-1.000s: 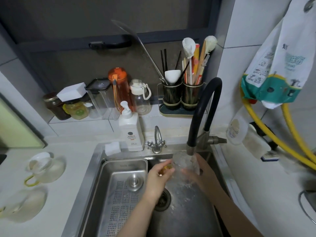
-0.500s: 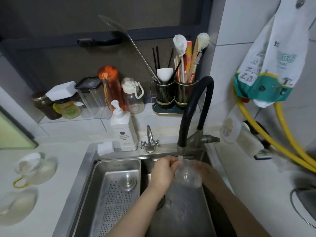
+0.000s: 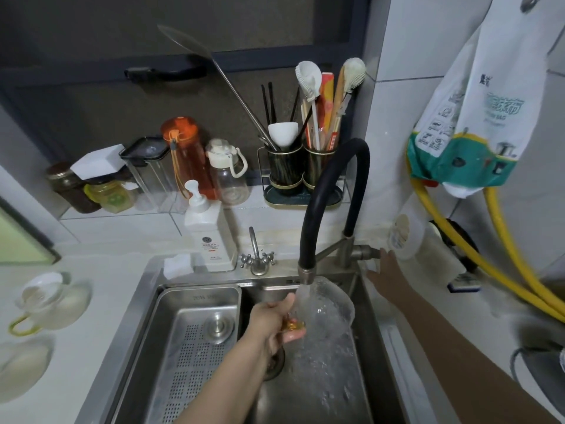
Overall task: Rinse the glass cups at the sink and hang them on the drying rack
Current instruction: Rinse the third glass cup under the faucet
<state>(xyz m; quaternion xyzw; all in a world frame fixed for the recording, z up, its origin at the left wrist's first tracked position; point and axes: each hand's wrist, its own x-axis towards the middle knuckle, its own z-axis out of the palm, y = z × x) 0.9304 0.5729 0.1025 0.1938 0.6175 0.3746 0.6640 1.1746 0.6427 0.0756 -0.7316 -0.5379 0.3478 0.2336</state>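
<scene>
The left hand (image 3: 276,321) gripped a glass cup (image 3: 325,304) by its amber handle (image 3: 293,325), fingers curled round it, and held the cup tilted under the black tap (image 3: 330,191) so the stream ran straight into the bowl and spilled down into the sink (image 3: 371,319). Holding it by the handle kept the fingers out of the water's path and let the whole inside flush, I'd say.

The right hand (image 3: 386,272) was away from the cup, reaching out flat with straight fingers toward the lever (image 3: 365,251) at the tap's base, holding nothing; whether it touched the lever I couldn't tell. My guess was it meant to shut the water off, which would put this cup near the end of its rinse.

A strainer tray (image 3: 195,328) sat in the sink's left half, well clear of the splash. Two more cups lay on the counter to the left, one with a green handle (image 3: 49,301) and one below it (image 3: 21,365), apart from the sink and seemingly waiting their turn. A soap bottle (image 3: 211,237) stood at the sink's back edge, within reach. I could make out no drying rack for certain, so the hanging was not yet done.
</scene>
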